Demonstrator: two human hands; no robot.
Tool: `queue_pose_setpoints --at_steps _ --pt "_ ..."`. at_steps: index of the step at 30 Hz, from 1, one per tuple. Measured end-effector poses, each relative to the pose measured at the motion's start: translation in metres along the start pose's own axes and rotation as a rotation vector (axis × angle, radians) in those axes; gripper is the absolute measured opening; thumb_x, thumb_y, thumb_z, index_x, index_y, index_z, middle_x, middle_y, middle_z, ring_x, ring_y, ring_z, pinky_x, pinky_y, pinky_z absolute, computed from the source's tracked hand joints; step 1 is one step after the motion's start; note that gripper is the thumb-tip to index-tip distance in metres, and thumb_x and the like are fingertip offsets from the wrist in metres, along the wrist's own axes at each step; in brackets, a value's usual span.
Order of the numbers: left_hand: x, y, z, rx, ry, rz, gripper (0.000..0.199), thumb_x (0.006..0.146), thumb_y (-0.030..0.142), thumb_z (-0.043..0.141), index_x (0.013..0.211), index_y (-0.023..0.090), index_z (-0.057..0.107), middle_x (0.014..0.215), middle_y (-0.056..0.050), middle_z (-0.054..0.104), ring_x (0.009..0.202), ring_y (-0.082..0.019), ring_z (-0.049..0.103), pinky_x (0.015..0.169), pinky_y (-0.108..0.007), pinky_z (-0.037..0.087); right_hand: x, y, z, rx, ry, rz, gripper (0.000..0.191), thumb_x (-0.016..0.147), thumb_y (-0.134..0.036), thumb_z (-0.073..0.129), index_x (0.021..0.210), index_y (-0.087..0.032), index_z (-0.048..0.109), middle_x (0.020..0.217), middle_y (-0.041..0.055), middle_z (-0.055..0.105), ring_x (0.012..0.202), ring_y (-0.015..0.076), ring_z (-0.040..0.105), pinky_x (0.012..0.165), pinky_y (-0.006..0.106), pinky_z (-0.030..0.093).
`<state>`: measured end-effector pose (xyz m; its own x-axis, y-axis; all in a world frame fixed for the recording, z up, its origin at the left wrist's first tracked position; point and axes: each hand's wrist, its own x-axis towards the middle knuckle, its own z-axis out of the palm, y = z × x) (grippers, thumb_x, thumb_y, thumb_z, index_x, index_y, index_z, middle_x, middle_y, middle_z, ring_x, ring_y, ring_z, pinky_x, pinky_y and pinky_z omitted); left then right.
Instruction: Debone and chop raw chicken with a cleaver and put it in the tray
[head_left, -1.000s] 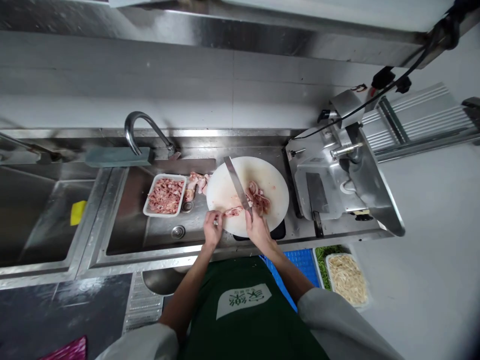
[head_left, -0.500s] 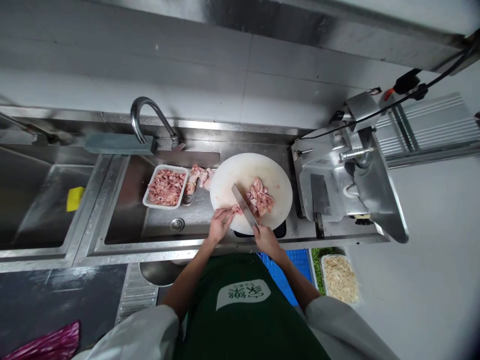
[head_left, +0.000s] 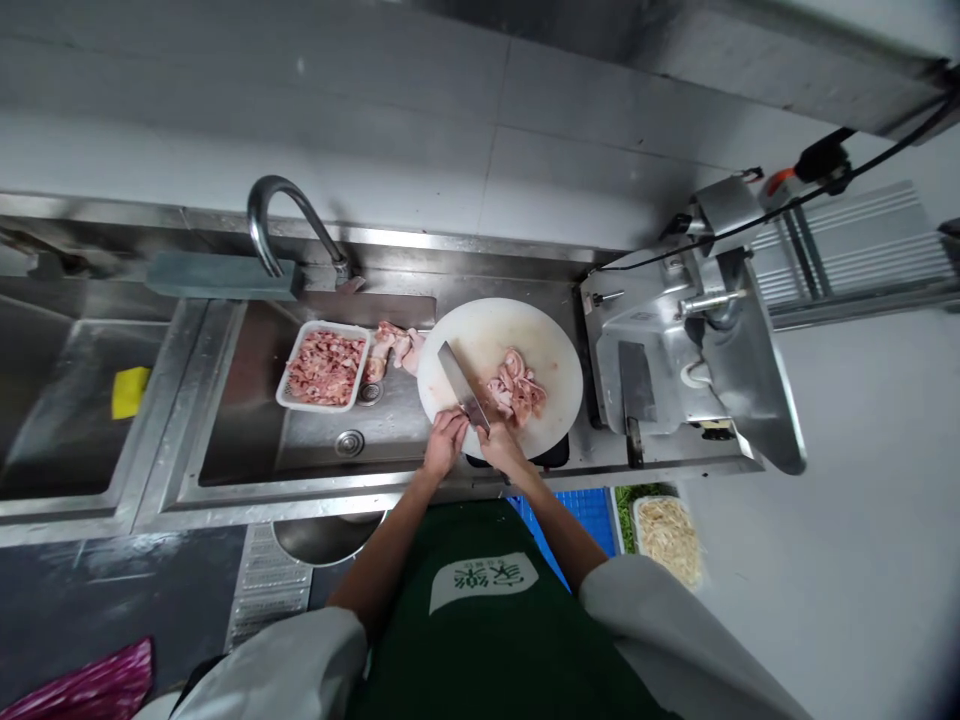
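A round white cutting board (head_left: 551,345) lies on the steel counter, over the right end of the sink. My right hand (head_left: 504,450) is closed around the handle of a knife (head_left: 459,382), whose blade points up and left across the board. Beside the blade, at the board's lower left edge, my left hand (head_left: 447,440) is closed, its fingers pressed together; the meat under them is mostly hidden. A pile of cut raw meat (head_left: 517,387) rests on the board right of the knife. Larger raw pieces (head_left: 394,350) lie in the sink against the board.
A white basket of chopped meat (head_left: 325,368) stands in the sink (head_left: 315,450) under a curved faucet (head_left: 281,190). On the right is a steel slicer (head_left: 739,340) with a cleaver (head_left: 637,385) beside it. A yellow sponge (head_left: 130,392) lies in the left sink.
The knife and my right hand have moved left, close to my left hand. The small piece of meat at my left fingertips is now mostly hidden. The whole view has shifted slightly.
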<state>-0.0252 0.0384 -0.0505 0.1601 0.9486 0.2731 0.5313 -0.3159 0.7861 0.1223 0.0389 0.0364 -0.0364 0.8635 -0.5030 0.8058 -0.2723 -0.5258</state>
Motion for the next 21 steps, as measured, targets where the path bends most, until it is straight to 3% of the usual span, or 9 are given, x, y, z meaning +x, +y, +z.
queue_pose_setpoints --at_steps 3,5,7,9,12,14,17,21 --pt "0.002 -0.002 -0.001 0.006 -0.006 0.003 0.023 0.1 0.029 0.049 0.102 0.02 0.07 0.107 -0.011 0.068 0.105 -0.023 0.061 0.098 -0.044 0.051 -0.013 0.017 -0.009 0.055 0.054 -0.147 0.041 0.095 -0.022 0.051 0.134 -0.015 0.06 0.108 0.0106 0.074 0.105 0.0226 0.066 0.089 0.028 0.05" --pt "0.001 0.001 -0.007 0.003 0.019 -0.008 0.022 0.099 0.03 0.05 0.099 0.02 0.069 0.104 -0.01 0.069 0.103 -0.023 0.062 0.097 -0.044 0.051 -0.028 0.026 -0.015 0.009 0.034 -0.132 0.036 0.094 -0.022 0.051 0.127 -0.014 0.065 0.106 0.0121 0.075 0.104 0.0237 0.066 0.088 0.028 0.049" --pt "-0.004 0.003 -0.016 0.013 0.141 -0.075 0.022 0.099 0.032 0.05 0.096 0.02 0.068 0.1 -0.009 0.069 0.1 -0.022 0.063 0.094 -0.042 0.051 -0.041 0.027 -0.021 -0.095 0.009 -0.054 0.029 0.097 -0.025 0.049 0.11 -0.013 0.072 0.095 0.0144 0.075 0.095 0.0254 0.069 0.083 0.028 0.049" --pt "-0.011 0.003 -0.027 0.052 0.342 -0.202 0.022 0.099 0.034 0.049 0.095 0.02 0.066 0.098 -0.01 0.067 0.098 -0.023 0.063 0.092 -0.041 0.051 -0.05 0.017 -0.025 -0.168 0.063 -0.045 0.035 0.101 -0.03 0.043 0.101 -0.013 0.073 0.091 0.0159 0.074 0.09 0.0262 0.069 0.081 0.029 0.048" --pt "-0.019 0.002 -0.036 0.101 0.51 -0.312 0.022 0.099 0.034 0.049 0.097 0.02 0.064 0.098 -0.01 0.065 0.096 -0.023 0.062 0.091 -0.041 0.051 -0.05 -0.007 -0.021 -0.131 0.194 -0.155 0.042 0.105 -0.033 0.034 0.109 -0.015 0.071 0.098 0.0152 0.074 0.094 0.0255 0.069 0.084 0.029 0.048" --pt "-0.019 0.002 -0.033 0.077 0.448 -0.256 0.022 0.099 0.033 0.049 0.097 0.019 0.065 0.098 -0.011 0.066 0.097 -0.023 0.062 0.093 -0.041 0.05 -0.04 -0.02 -0.012 -0.093 0.15 -0.127 0.038 0.104 -0.032 0.037 0.11 -0.015 0.071 0.098 0.0156 0.074 0.095 0.0257 0.069 0.083 0.029 0.048" --pt "-0.013 0.005 -0.019 0.01 0.222 -0.141 0.023 0.099 0.032 0.048 0.099 0.019 0.068 0.103 -0.011 0.068 0.102 -0.024 0.061 0.096 -0.043 0.049 -0.019 -0.027 0.002 -0.091 -0.014 0.025 0.032 0.1 -0.028 0.046 0.103 -0.011 0.073 0.095 0.0186 0.074 0.092 0.027 0.07 0.078 0.03 0.05" --pt "-0.006 0.004 -0.012 0.027 0.096 -0.112 0.027 0.1 0.031 0.046 0.103 0.019 0.07 0.106 -0.012 0.07 0.104 -0.026 0.061 0.097 -0.046 0.049 0.009 -0.027 -0.003 -0.033 0.02 -0.051 0.029 0.097 -0.029 0.053 0.113 -0.013 0.071 0.104 0.0165 0.075 0.103 0.0257 0.068 0.086 0.029 0.049"
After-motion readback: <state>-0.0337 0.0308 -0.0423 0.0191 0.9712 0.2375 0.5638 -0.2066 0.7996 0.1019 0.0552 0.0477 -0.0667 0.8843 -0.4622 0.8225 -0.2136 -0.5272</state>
